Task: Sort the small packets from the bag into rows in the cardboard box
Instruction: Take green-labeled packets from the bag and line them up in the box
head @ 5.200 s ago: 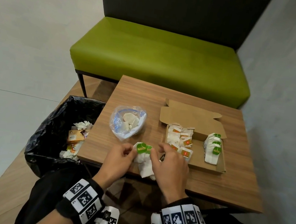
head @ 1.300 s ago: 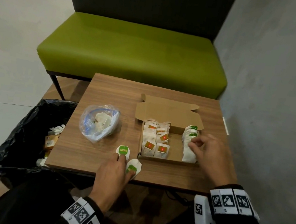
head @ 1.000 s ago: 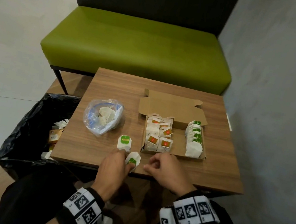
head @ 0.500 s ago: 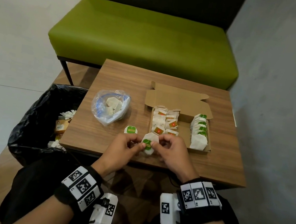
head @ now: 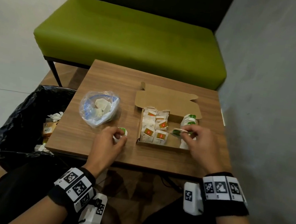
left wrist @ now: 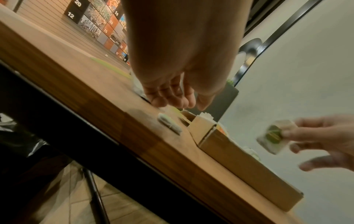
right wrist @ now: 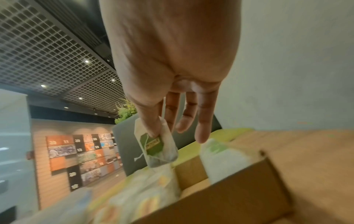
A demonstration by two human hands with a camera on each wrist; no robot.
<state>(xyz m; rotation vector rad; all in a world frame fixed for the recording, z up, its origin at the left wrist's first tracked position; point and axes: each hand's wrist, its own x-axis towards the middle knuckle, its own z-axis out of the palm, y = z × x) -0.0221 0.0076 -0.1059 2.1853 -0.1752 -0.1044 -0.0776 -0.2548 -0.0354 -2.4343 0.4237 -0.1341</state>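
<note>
The open cardboard box (head: 163, 146) sits right of centre on the wooden table (head: 109, 79). It holds rows of orange-label packets (head: 155, 128) on its left and a row of green-label packets (head: 190, 119) on its right. My right hand (head: 196, 140) pinches one green-label packet (head: 177, 132) between thumb and forefinger, just above the box beside the green row; the right wrist view shows this packet (right wrist: 157, 145) hanging over the box (right wrist: 220, 201). My left hand (head: 110, 140) hovers with relaxed fingers over another green-label packet (head: 122, 131), which lies flat on the table (left wrist: 169, 124).
A clear plastic bag (head: 99, 107) with more packets lies left of the box. The box lid (head: 166, 101) stands open at the back. A black bin bag (head: 26, 122) with litter hangs off the table's left side. A green bench (head: 131, 40) is behind, a grey wall (head: 277, 112) to the right.
Both hands held a green-label packet at the table's front edge. My right hand has carried it up over the box; my left hand has let go and moved left to the other packet.
</note>
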